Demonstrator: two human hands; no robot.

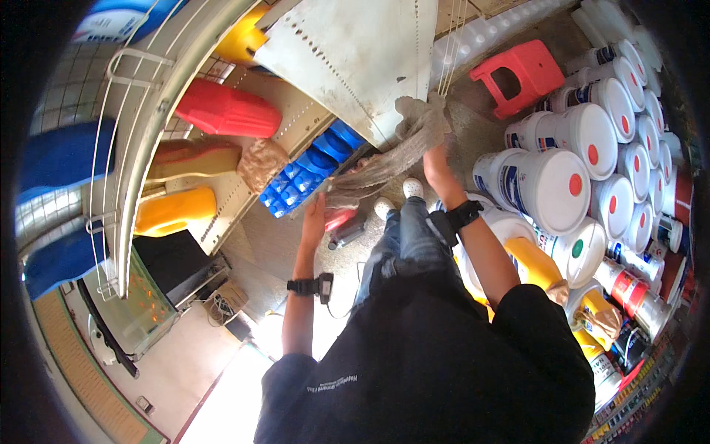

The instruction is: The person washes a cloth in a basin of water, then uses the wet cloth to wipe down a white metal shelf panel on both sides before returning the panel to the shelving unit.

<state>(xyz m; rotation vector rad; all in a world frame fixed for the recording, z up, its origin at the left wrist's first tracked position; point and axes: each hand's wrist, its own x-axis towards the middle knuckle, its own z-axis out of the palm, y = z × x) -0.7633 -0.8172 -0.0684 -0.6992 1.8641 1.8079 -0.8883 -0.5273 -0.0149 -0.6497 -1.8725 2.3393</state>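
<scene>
A worn grey-brown cloth [388,161] hangs stretched and bunched between my two hands, in front of the lower end of a white perforated shelf panel [355,61]. My left hand [314,219] is at its lower left end, close to a pack of blue plastic bottles [294,188]. My right hand [437,158] grips the other end, higher up; the cloth's folds cover most of its fingers. Each wrist wears a black strap with a small device.
White lidded buckets [560,188] are stacked on the right, beyond them a red plastic stool [521,77]. On the left shelf lie a red jug [227,111] and a yellow jug [177,211]. A dark bottle [346,236] lies on the floor near my shoes. A fish tank [130,299] stands lower left.
</scene>
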